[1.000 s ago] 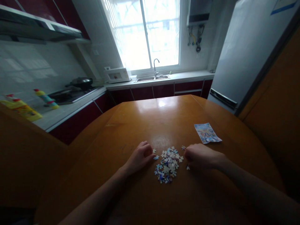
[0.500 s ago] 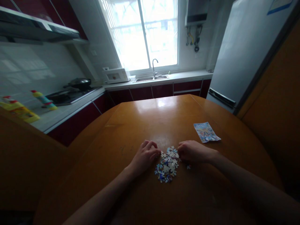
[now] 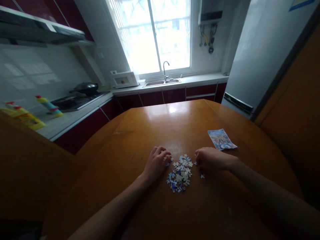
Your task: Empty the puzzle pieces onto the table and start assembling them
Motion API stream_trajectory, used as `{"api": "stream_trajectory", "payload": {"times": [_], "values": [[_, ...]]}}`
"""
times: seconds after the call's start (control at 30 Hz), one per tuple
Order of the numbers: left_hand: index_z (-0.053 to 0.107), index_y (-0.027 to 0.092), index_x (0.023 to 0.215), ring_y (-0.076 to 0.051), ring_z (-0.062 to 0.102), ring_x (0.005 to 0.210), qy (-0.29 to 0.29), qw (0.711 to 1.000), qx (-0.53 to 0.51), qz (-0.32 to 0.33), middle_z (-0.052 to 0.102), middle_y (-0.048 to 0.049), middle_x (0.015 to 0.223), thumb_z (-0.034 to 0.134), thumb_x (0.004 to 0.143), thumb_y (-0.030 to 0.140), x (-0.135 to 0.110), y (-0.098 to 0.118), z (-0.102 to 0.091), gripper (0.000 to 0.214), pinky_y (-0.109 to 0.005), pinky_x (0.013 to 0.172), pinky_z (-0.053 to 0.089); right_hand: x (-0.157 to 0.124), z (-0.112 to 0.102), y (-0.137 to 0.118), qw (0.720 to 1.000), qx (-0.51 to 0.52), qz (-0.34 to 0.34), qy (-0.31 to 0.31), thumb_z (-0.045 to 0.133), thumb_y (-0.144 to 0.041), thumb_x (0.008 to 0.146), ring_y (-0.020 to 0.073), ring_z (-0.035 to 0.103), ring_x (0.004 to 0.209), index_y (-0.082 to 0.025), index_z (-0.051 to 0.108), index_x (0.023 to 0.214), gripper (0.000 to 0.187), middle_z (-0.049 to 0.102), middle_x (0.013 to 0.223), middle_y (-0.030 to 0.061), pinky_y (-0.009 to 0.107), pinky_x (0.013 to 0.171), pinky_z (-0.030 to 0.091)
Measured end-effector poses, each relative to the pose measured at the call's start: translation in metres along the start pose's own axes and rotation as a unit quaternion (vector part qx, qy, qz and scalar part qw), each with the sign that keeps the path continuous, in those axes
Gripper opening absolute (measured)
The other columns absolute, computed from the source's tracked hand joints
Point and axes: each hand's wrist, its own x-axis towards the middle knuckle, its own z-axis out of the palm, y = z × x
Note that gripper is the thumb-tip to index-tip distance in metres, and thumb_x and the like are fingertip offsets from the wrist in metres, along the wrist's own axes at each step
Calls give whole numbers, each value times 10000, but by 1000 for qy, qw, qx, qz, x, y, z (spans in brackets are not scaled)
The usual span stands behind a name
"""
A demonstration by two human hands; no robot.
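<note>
Head view: a jigsaw pile (image 3: 179, 176) is seen at lower centre, flanked by the left hand (image 3: 156, 164) and right hand (image 3: 212, 158), both curled; whether pieces are gripped cannot be told.

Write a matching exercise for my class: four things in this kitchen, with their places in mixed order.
1. puzzle pile
2. picture sheet
3. dark pan
4. faucet

A. on the stove
B. between the left hand and the right hand
C. at the sink
D. on the table, beyond the right hand

Pairs: 1-B, 2-D, 3-A, 4-C
</note>
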Motion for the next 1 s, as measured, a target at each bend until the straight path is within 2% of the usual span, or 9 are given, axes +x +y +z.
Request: {"api": "stream_trajectory", "payload": {"times": [0.1, 0.17, 0.27, 0.5, 0.67, 0.8, 0.9, 1.0], "values": [[748, 240, 987, -213, 511, 965, 6, 1000, 0, 16, 613, -62, 1028, 660, 925, 269, -1, 4, -2, 112, -347, 846, 492, -1, 0, -5, 999, 0, -9, 34, 651, -175, 790, 175, 636, 780, -232, 749, 780, 114, 717, 891, 30, 260, 673, 388], [768, 263, 952, -214, 504, 962, -13, 999, -2, 46, 613, -61, 1030, 682, 910, 292, -3, 10, -3, 100, -341, 834, 487, 1, 2, -9, 998, 2, -19, 64, 632, -200, 832, 173, 635, 798, -236, 757, 840, 131, 708, 912, 33, 259, 687, 392], [780, 287, 903, -222, 503, 975, -49, 996, 2, 75, 619, -55, 1029, 707, 892, 330, -6, 18, -4, 86, -359, 851, 475, 4, 6, -14, 997, 3, -28, 71, 629, -257, 870, 171, 633, 798, -228, 749, 834, 129, 694, 902, 38, 257, 689, 395], [725, 209, 865, -223, 503, 989, -46, 997, -13, 57, 614, -70, 1034, 632, 939, 301, -6, 20, -5, 150, -365, 867, 489, 8, 13, -14, 997, -7, -45, 65, 608, -289, 922, 179, 644, 841, -199, 725, 836, 171, 695, 898, 54, 254, 724, 416], [694, 203, 913, -239, 485, 1041, -29, 999, -3, 19, 580, -72, 1082, 693, 886, 266, -6, 19, -4, 68, -398, 924, 487, 11, 17, -12, 995, -35, -67, 70, 586, -301, 948, 180, 635, 830, -183, 694, 840, 193, 683, 902, 59, 262, 716, 413], [728, 250, 949, -220, 487, 1007, -32, 998, -8, 62, 586, -60, 1072, 654, 921, 254, -7, 19, -3, 80, -362, 889, 483, 12, 17, -11, 992, -62, -71, 80, 536, -239, 960, 170, 619, 793, -175, 670, 819, 205, 672, 884, 62, 264, 694, 392], [743, 259, 911, -218, 489, 999, -42, 995, -1, 87, 596, -58, 1053, 627, 942, 275, -8, 20, -4, 121, -354, 877, 473, 14, 15, -3, 990, -71, -39, 115, 530, -179, 928, 160, 602, 760, -175, 647, 778, 191, 658, 852, 55, 262, 669, 369], [739, 239, 948, -225, 490, 1021, -44, 996, 4, 81, 602, -72, 1078, 601, 957, 289, -7, 23, -7, 147, -358, 897, 471, 19, 13, 11, 983, -52, 43, 173, 532, -193, 922, 166, 602, 767, -175, 633, 758, 194, 659, 844, 63, 266, 663, 359]]}}
